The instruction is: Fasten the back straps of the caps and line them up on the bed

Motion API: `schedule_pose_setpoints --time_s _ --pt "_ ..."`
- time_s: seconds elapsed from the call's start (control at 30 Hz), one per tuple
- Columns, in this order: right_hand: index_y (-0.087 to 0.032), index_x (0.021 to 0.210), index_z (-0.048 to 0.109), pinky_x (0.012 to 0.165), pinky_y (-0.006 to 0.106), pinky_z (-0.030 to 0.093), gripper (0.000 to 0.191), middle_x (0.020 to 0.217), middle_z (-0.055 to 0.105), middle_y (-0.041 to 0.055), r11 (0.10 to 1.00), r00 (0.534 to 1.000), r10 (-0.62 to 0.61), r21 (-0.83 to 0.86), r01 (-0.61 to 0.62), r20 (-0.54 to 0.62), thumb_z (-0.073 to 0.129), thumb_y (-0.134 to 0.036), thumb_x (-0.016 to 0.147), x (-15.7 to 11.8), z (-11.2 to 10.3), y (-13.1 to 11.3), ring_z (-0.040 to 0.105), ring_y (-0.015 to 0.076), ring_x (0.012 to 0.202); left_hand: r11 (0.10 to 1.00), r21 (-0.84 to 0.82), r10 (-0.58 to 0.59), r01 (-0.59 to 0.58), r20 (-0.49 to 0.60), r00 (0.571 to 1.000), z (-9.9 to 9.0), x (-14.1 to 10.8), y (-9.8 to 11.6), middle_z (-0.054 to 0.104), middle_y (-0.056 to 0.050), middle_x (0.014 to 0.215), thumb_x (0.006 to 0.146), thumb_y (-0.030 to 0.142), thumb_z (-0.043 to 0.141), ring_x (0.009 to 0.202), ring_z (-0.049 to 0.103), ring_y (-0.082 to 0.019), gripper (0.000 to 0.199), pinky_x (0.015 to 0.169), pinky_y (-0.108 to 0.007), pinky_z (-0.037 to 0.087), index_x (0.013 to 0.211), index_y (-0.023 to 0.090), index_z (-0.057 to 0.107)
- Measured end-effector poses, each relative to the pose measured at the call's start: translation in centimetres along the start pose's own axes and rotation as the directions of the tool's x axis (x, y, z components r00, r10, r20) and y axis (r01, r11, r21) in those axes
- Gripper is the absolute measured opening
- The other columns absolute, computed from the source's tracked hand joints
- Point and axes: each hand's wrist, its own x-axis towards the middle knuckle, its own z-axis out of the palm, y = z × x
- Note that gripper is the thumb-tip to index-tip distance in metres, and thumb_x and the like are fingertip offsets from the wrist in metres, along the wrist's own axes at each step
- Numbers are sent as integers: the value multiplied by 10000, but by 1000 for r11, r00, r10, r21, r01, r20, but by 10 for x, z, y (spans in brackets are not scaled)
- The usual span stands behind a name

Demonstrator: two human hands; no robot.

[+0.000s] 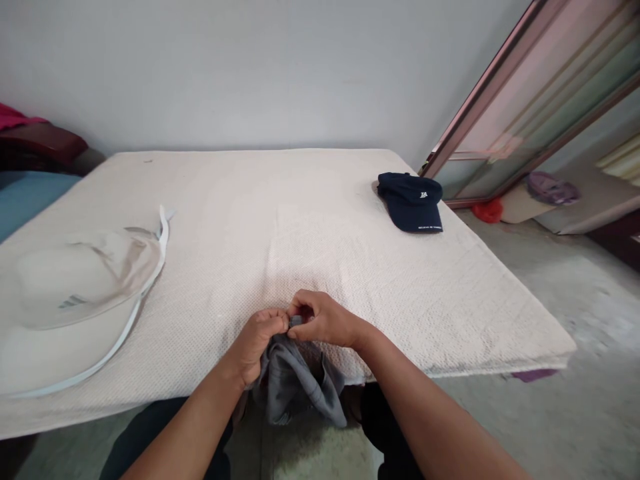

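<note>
A crumpled grey cap hangs over the front edge of the bed-like surface, its lower part below the edge. My left hand is closed around the upper left of the cloth, fingers curled in. Just right of it, my right hand pinches a narrow grey strap between thumb and fingers. The two hands nearly touch at the strap. Much of the strap and any fastener on it are hidden by the fingers.
A beige wide-brimmed hat with white edging lies at the left. A navy cap rests at the back right of the cream cover. A grey wall stands behind; a glass-panelled frame is at the right.
</note>
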Motion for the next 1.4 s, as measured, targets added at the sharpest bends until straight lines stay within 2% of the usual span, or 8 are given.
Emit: schedule_pose_setpoints --time_s 0.3,0.43,0.63,0.87,1.0,1.17,1.27,1.4 --pt "-166 776 566 565 222 354 220 690 520 -32 984 1000 1 180 2 -18 730 -246 654 -2 -6 3 445 94 632 989 -134 64 -57 44 997 -6 -6 9 644 -62 813 564 130 606 712 581 -164 25 639 -255 459 587 136 599" --pt "-169 785 556 549 217 351 219 681 510 -36 976 1000 1 217 4 -23 726 -236 664 -4 -7 4 440 91 622 993 -100 70 -63 72 995 -6 -7 10 624 -45 721 581 134 613 658 559 -153 27 606 -247 448 576 146 589" --pt "-180 831 553 539 217 350 242 671 492 -43 957 999 -26 290 16 31 735 -242 683 -7 -6 5 436 90 612 1000 12 -3 3 71 997 -8 -4 2 600 -16 638 776 310 660 582 537 -122 176 574 -230 430 736 139 645" --pt "-181 874 570 579 232 391 263 709 536 -30 936 997 -41 353 16 66 742 -250 689 -8 -5 6 483 99 644 1000 -13 28 -27 98 995 -10 -2 -1 656 -52 726 806 383 637 653 588 -145 254 618 -246 460 805 133 681" --pt "-175 887 581 590 229 401 256 729 554 -25 928 995 -39 372 2 92 735 -205 684 -9 -7 4 498 98 664 998 58 -2 -4 89 996 -7 -3 -1 624 -22 619 750 298 709 529 541 -107 181 522 -214 411 734 123 664" --pt "-176 939 581 455 197 317 270 673 537 -47 802 985 -44 595 -63 164 710 -241 711 -12 -15 2 419 57 504 999 -49 20 -14 122 992 -3 -8 6 558 8 540 743 255 709 471 488 -81 202 486 -190 380 633 134 590" --pt "-173 891 577 421 195 252 249 622 503 -68 708 995 -41 706 -32 87 721 -228 695 -13 -16 0 338 34 444 999 -39 26 -21 143 989 -2 -9 11 544 8 538 755 264 699 464 469 -74 229 471 -180 363 618 133 569" --pt "-179 827 549 423 203 201 247 569 446 -89 619 1000 10 786 -8 3 736 -215 669 -12 -15 -5 286 30 426 996 -24 89 -88 62 994 -2 -7 15 574 4 575 749 255 702 481 485 -79 156 482 -178 379 697 139 613"
